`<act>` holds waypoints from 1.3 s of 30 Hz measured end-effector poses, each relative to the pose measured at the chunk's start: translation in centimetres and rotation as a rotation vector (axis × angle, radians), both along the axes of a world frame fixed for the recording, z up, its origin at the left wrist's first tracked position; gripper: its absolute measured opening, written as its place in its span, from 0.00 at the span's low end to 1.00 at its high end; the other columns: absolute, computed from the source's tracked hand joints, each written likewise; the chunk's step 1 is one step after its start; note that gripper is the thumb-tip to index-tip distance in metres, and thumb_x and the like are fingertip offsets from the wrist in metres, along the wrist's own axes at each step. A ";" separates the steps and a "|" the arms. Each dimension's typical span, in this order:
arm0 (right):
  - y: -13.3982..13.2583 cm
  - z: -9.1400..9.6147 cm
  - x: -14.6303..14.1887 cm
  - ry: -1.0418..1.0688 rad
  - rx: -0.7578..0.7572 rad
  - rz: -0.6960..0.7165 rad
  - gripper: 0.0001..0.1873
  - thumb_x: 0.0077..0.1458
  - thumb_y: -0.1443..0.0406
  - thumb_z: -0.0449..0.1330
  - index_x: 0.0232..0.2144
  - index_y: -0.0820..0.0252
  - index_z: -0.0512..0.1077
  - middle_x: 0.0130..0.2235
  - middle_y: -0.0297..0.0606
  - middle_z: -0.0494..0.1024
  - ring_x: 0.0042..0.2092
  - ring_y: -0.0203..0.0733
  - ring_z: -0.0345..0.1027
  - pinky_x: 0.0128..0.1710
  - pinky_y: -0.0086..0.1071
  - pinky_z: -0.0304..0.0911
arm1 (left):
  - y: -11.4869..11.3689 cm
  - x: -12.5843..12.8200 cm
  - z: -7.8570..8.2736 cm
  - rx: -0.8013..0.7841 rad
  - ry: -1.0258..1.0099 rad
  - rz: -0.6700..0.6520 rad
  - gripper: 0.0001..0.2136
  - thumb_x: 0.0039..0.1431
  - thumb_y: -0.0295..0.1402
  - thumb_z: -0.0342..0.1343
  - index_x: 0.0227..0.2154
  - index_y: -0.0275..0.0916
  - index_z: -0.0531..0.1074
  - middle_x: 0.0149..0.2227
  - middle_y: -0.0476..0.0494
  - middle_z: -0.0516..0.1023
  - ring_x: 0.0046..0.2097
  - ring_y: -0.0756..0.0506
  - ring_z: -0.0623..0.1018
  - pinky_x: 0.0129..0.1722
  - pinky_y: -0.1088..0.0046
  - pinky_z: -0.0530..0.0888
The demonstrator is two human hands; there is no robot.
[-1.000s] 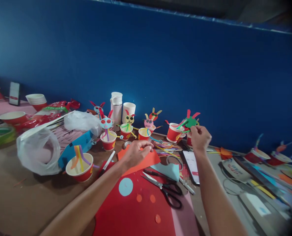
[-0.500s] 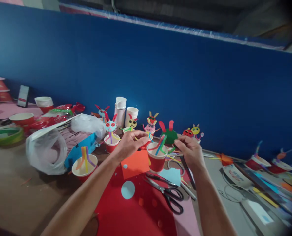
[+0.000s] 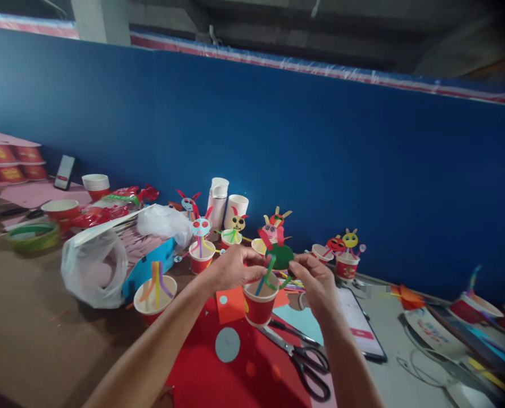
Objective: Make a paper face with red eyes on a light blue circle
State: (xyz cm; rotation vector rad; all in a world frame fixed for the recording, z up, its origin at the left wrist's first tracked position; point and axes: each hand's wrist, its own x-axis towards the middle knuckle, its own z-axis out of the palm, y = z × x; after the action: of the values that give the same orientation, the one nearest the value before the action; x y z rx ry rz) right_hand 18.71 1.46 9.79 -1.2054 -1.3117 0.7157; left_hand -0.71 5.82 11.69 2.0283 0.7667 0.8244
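Note:
My right hand (image 3: 315,280) pinches the lower right edge of a green paper disc (image 3: 281,256) that bears red paper ears (image 3: 280,235). Thumb and fingers of my left hand (image 3: 233,269) close at the bent pipe cleaners (image 3: 271,271), green and blue, rising from a red paper cup (image 3: 259,306). The disc stands just behind these strands; whether it is attached cannot be seen. Beneath the cup lie red paper (image 3: 235,379), an orange sheet (image 3: 229,309) and a pale blue paper circle (image 3: 227,344).
Black-handled scissors (image 3: 307,362) lie right of the cup, near a phone (image 3: 360,326). Behind stand several cups with paper animal faces, one light blue (image 3: 201,226). Left are another cup with pipe cleaners (image 3: 155,297), a plastic bag (image 3: 93,272) and green tape (image 3: 33,235).
The cup has shifted left and towards me relative to the papers. Both hands are closer together, and the green disc has come nearer the pipe cleaners. The view has turned slightly.

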 end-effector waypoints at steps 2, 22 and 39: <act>0.0 -0.1 -0.2 -0.013 0.005 -0.013 0.08 0.47 0.60 0.59 0.24 0.59 0.70 0.22 0.30 0.70 0.25 0.35 0.62 0.26 0.27 0.57 | 0.0 0.0 -0.1 0.004 0.028 0.018 0.09 0.51 0.33 0.54 0.29 0.33 0.75 0.26 0.47 0.75 0.30 0.49 0.72 0.28 0.78 0.66; -1.0 -0.3 -2.2 -0.549 0.550 -0.461 0.04 0.48 0.66 0.56 0.23 0.53 0.67 0.35 0.39 0.75 0.41 0.48 0.68 0.46 0.45 0.56 | -0.4 1.6 -1.2 0.044 -0.139 0.166 0.07 0.49 0.30 0.52 0.27 0.33 0.73 0.25 0.48 0.74 0.27 0.51 0.70 0.25 0.78 0.65; -0.7 0.5 0.4 0.255 -0.191 0.474 0.20 0.45 0.55 0.62 0.42 0.53 0.71 0.39 0.38 0.78 0.34 0.43 0.72 0.30 0.32 0.65 | -1.3 0.8 0.2 -0.189 -0.211 -0.206 0.07 0.49 0.31 0.56 0.29 0.33 0.74 0.27 0.46 0.74 0.34 0.47 0.73 0.33 0.75 0.69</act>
State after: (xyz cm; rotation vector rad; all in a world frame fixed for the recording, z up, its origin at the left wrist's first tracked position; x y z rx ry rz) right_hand 19.13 0.80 10.30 -0.9143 -1.3455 1.3165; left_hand 0.05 4.49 11.91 1.7840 0.4881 0.8001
